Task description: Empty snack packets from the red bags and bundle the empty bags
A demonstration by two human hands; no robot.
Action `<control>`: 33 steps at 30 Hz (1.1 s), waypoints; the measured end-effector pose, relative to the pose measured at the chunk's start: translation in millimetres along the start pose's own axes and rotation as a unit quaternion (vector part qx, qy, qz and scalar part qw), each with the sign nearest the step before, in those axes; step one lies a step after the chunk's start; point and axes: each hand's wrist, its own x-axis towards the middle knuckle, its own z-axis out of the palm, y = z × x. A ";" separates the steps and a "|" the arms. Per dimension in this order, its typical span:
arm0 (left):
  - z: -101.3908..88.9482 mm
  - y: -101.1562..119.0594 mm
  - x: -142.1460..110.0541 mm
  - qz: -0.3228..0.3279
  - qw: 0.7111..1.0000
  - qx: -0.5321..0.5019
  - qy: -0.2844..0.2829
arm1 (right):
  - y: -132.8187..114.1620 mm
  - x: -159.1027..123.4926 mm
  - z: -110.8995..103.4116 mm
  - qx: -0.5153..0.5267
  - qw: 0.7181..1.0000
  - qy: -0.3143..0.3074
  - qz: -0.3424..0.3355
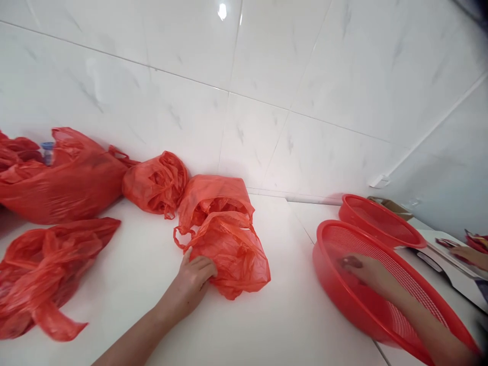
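Note:
My left hand [195, 279] pinches the near-left edge of an open red plastic bag [236, 254], which lies crumpled on the white worktop. Behind that bag, touching it, stands another red plastic bag [217, 190]. Over at the right, my right hand [368, 274] reaches down inside a large red plastic colander [328, 239] with mesh sides. Its fingers are closed around a small dark-red thing [351, 262], too blurred to name exactly.
Several filled red bags [68, 183] line the wall at the left, and a loose red bag [49, 274] lies nearer. A second red colander [381, 218] sits behind the first. Another person's hand [470, 255] is at a white board [446, 244] on the far right.

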 end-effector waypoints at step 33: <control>2.3 -2.6 -1.2 -0.003 0.999 -0.030 -0.019 | -37.6 -21.7 1.8 -0.189 0.980 0.056 -0.027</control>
